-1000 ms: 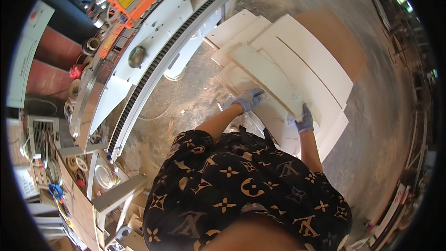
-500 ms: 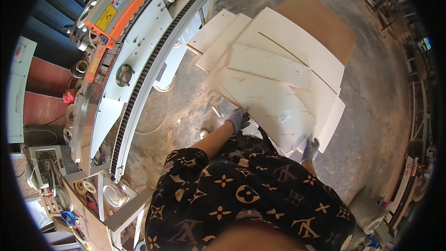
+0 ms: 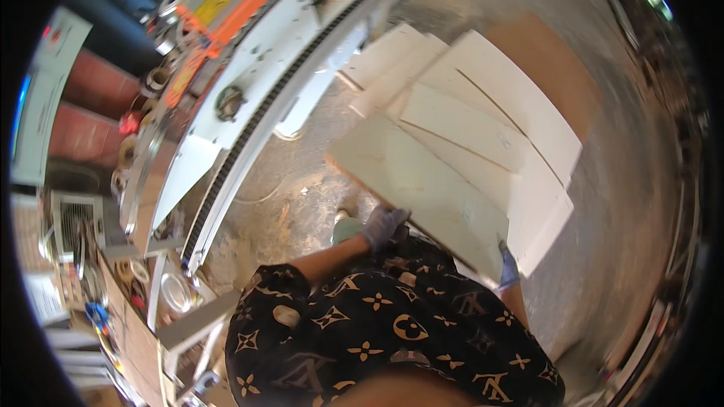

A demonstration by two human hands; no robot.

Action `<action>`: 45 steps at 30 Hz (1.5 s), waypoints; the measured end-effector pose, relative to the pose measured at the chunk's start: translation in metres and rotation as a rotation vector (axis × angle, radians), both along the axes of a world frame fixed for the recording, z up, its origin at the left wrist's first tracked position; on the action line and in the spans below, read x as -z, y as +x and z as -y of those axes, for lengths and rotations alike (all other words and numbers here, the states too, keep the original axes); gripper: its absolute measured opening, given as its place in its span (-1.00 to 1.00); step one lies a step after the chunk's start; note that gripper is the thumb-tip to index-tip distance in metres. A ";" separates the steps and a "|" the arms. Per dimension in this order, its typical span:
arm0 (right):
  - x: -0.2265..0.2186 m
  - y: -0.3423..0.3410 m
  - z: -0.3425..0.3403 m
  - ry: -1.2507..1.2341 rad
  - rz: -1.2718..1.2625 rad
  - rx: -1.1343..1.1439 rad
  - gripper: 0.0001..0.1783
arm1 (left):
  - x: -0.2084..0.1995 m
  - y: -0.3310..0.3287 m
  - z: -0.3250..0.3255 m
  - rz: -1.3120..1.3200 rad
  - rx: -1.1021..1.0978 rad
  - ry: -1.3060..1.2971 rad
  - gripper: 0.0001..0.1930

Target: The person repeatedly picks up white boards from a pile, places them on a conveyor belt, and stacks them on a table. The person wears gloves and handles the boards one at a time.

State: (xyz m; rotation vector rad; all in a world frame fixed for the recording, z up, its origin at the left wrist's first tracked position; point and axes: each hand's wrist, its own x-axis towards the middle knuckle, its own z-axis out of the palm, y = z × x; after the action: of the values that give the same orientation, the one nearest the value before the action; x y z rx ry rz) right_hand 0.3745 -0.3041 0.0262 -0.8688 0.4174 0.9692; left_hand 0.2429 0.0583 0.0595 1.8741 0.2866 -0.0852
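Note:
A pale white rectangular panel [image 3: 422, 177] lies in front of my body, raised toward me above a pile of similar boards. My left hand [image 3: 385, 227], in a grey glove, is wrapped round its near left edge, which shows brown. At the short right-hand edge, near the closest corner, my right hand [image 3: 508, 264] grips the same panel, also gloved. Under and beyond it, the stacked white boards [image 3: 520, 120] are fanned out at different angles, some with a narrow groove. A faint label on the held panel is blurred.
To the left runs a long machine with a curved-looking black chain track [image 3: 256, 120] and an orange-edged grey cover [image 3: 249, 0]. A brown sheet [image 3: 547, 56] lies beneath the pile's far end. Rolls of tape [image 3: 176, 292] sit on a shelf at lower left.
The top panel has come off the pile toward me and turned, its far left corner now sticking out to the left. Both hands have moved with it, and the whole view has shifted.

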 end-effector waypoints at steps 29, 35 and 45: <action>-0.004 -0.131 -0.585 -0.038 0.091 -0.056 -0.64 | 0.047 -0.129 -0.457 0.406 -1.217 -1.027 -0.55; -0.013 -0.124 -0.594 -0.103 0.022 0.009 -0.58 | 0.076 -0.114 -0.475 0.351 -1.347 -0.980 -0.51; 0.006 -0.091 -0.613 -0.193 0.053 0.067 -0.67 | 0.031 -0.070 -0.469 0.304 -1.104 -1.153 -0.40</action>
State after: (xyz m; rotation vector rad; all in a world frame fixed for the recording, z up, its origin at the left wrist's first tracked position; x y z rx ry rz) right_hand 0.2837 0.3087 0.0205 -1.0461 0.4970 0.8517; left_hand 0.1729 0.5270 0.0285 0.4140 0.8058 0.6486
